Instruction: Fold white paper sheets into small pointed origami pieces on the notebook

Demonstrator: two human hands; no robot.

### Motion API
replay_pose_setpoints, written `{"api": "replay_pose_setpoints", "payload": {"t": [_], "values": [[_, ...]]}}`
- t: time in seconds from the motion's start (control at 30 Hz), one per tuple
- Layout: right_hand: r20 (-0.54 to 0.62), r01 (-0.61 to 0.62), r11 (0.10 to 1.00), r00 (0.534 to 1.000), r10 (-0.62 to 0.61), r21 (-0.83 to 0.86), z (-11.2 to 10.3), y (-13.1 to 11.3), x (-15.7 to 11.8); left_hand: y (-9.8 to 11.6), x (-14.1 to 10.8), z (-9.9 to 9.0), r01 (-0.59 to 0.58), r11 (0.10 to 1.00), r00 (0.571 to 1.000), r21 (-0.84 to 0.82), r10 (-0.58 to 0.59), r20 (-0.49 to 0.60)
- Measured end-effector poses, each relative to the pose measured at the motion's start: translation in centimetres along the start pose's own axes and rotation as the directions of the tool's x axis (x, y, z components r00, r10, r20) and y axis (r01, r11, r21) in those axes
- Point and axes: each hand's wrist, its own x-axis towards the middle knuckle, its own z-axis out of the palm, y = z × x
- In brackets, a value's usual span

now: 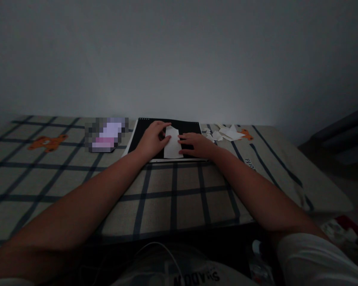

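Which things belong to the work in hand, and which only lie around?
Apparently in use:
- white rectangular paper piece, touching left hand and right hand
- flat black sheet beneath

Apparently lying about:
- irregular white paper scraps
- pixelated purple rectangular object
- clear plastic bottle

A pale shirt (149, 276) with short, loose sleeves (313, 258) bears dark block lettering (198, 279) across its front and leaves both forearms (107, 184) bare.
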Motion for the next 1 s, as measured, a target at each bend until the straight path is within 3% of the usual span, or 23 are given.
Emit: {"api": "replay_pose_setpoints", "payload": {"t": [0.3,0.5,1.0], "values": [[-0.019,0.026,1.0,0.999,-0.027,-0.012,0.0,0.0,0.1,-0.6,0.1,0.4,0.172,0.976,0.983,-0.131,-0.179,-0.04],[-0.055,0.042,0.999,0.998,-0.043,-0.028,0.3,0.1,0.1,-0.1,-0.1,0.1,0.204,0.973,0.979,-0.11,-0.204,0.015],[-0.061,0.049,0.998,0.997,-0.051,-0.033,0.5,0.3,0.1,0.4,-0.1,-0.6,-0.004,0.973,1.0,0.23,-0.004,0.031]]}}
